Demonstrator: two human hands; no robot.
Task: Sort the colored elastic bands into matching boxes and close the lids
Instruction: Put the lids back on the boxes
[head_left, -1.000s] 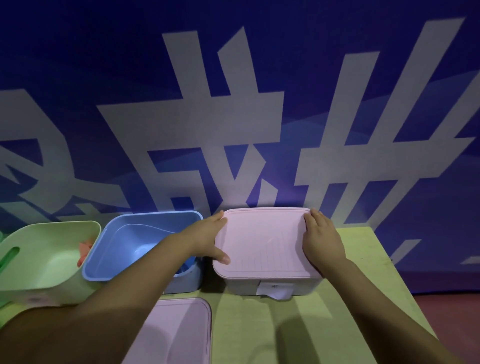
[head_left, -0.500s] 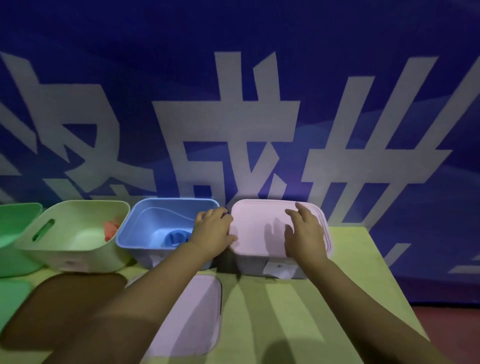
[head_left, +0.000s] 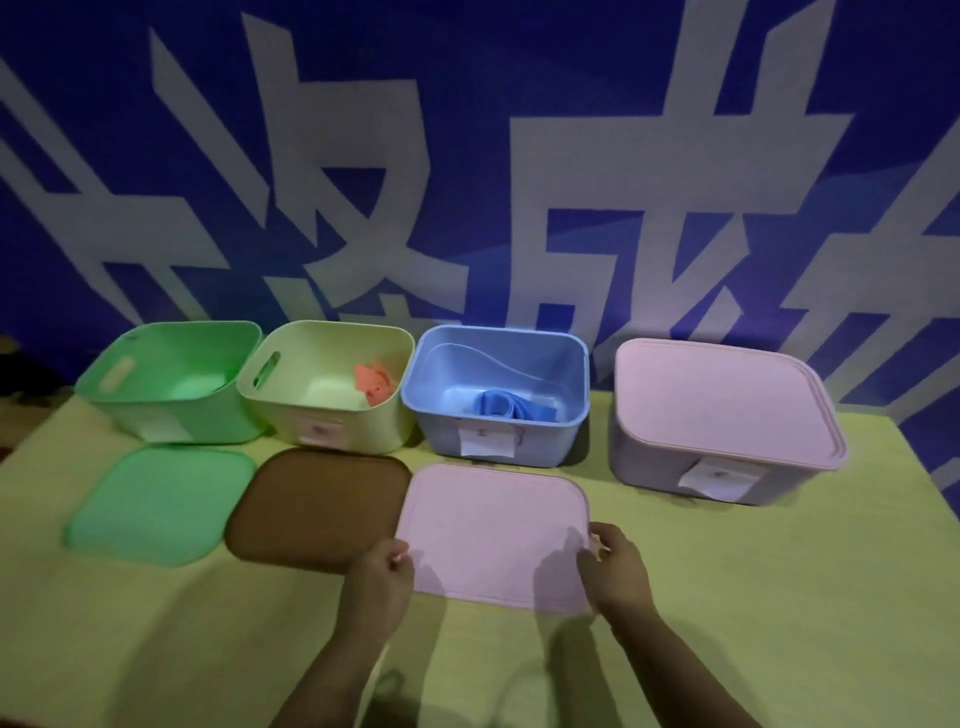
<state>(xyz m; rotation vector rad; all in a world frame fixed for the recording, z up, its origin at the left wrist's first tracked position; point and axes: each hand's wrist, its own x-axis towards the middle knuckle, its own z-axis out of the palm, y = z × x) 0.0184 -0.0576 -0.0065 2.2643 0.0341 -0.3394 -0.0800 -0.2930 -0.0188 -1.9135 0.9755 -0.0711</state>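
Nearest the camera, the left hand (head_left: 383, 579) and the right hand (head_left: 618, 569) are pinching the near corners of a pink lid (head_left: 493, 535) lying flat on the bench (head_left: 753, 597), each grip closing thumb over fingers on the lid's edge. To its left a brown lid (head_left: 317, 501) and a green lid (head_left: 156, 501) are lying loose. Beyond them four boxes are standing in a row: the green box (head_left: 171, 384) is sitting open (its contents are too dim to tell), the yellow box (head_left: 332, 384) is holding orange bands (head_left: 375, 383), the blue box (head_left: 498, 389) is holding blue bands (head_left: 511, 405), and the pink box (head_left: 722, 415) is sitting already covered. Sorting appears mostly finished; three lids are waiting to go on, and the one being gripped probably belongs on the blue box just behind it.
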